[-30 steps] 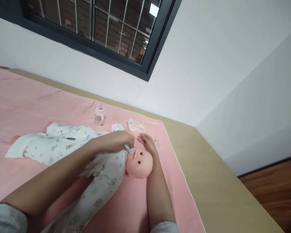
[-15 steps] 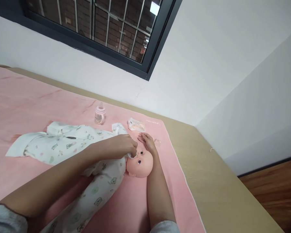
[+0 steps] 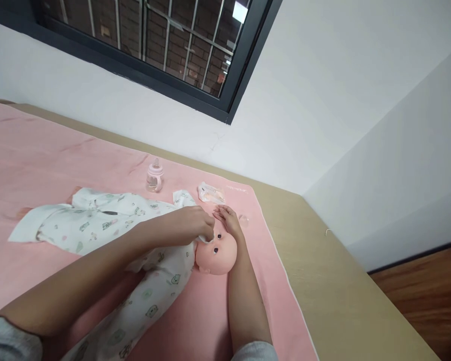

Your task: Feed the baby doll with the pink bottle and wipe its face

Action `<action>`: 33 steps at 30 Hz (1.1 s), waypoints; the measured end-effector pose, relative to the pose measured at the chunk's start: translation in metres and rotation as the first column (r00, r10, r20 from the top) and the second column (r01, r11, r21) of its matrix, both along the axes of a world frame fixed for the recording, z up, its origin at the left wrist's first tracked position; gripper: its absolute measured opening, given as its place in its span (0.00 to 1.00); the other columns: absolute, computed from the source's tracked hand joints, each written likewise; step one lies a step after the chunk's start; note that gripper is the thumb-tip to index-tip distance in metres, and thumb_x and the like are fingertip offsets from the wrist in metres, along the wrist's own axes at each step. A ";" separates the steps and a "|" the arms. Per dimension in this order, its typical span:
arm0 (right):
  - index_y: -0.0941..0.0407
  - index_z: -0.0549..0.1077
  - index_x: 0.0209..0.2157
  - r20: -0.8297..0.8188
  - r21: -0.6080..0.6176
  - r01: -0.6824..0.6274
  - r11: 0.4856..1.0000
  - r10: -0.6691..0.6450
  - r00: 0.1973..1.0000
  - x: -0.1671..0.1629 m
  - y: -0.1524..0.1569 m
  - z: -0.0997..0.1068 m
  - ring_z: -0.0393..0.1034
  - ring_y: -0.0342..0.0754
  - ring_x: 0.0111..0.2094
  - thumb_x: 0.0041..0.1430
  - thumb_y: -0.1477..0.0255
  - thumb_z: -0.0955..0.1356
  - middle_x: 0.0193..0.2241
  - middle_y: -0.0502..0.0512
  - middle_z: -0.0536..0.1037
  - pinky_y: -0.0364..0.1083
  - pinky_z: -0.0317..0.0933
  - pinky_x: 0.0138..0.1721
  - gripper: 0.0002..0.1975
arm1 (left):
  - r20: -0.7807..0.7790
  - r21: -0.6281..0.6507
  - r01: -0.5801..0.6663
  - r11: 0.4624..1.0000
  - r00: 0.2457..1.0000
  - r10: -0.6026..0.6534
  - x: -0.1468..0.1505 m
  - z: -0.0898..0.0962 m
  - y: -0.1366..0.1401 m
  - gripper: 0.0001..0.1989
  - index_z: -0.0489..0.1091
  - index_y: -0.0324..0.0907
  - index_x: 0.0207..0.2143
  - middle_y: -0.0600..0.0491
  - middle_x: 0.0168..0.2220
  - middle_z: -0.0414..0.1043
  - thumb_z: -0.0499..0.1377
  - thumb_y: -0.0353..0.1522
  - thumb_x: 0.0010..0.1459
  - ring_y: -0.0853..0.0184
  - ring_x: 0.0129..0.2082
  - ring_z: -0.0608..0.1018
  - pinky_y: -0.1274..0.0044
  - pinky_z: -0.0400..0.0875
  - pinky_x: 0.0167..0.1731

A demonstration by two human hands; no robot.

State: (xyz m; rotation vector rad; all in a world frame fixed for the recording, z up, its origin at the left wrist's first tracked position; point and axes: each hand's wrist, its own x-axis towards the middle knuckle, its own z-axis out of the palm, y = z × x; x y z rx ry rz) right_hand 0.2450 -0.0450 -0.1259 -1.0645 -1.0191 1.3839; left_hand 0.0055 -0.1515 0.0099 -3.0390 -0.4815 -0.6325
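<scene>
A baby doll (image 3: 220,256) in white patterned clothes (image 3: 113,220) lies on its back, its bald head to the right. My left hand (image 3: 191,223) reaches across its chest, fingers closed on a white wipe (image 3: 206,239) at the lower part of its face, so the mouth is hidden. Along the far side of the head rests my right hand (image 3: 227,219), open with its fingers stretched out and holding nothing. The right forearm runs past the crown of the head.
A pink baby bottle (image 3: 155,176) stands behind the doll. Near my right hand are a small wipes packet (image 3: 211,192) and a clear cap (image 3: 243,220). The pink mat (image 3: 45,135) covers part of a wooden surface (image 3: 323,281) against a wall with a barred window (image 3: 173,45).
My left hand has shifted very slightly right over the doll's face with the wipe. The right hand has stayed in place.
</scene>
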 end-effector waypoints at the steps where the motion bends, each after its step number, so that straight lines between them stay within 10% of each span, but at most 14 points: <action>1: 0.58 0.75 0.38 0.004 -0.005 0.001 1.000 -0.001 1.000 0.000 0.000 0.000 0.76 0.44 0.36 0.49 0.69 0.75 0.33 0.54 0.80 0.48 0.70 0.52 0.14 | 0.033 -0.002 -0.015 1.000 0.999 0.015 -0.001 0.001 0.002 0.17 0.67 0.42 0.27 0.55 0.28 0.70 0.53 0.13 0.42 0.66 0.29 0.71 0.76 0.60 0.31; 33: 0.57 0.75 0.38 0.073 0.019 -0.018 1.000 0.016 0.997 0.000 0.003 -0.006 0.76 0.45 0.37 0.45 0.64 0.76 0.35 0.53 0.80 0.50 0.68 0.53 0.18 | -0.179 -0.059 -0.025 0.998 0.984 0.014 0.003 0.011 -0.006 0.15 0.64 0.41 0.21 0.55 0.26 0.67 0.53 0.13 0.40 0.64 0.31 0.68 0.75 0.58 0.33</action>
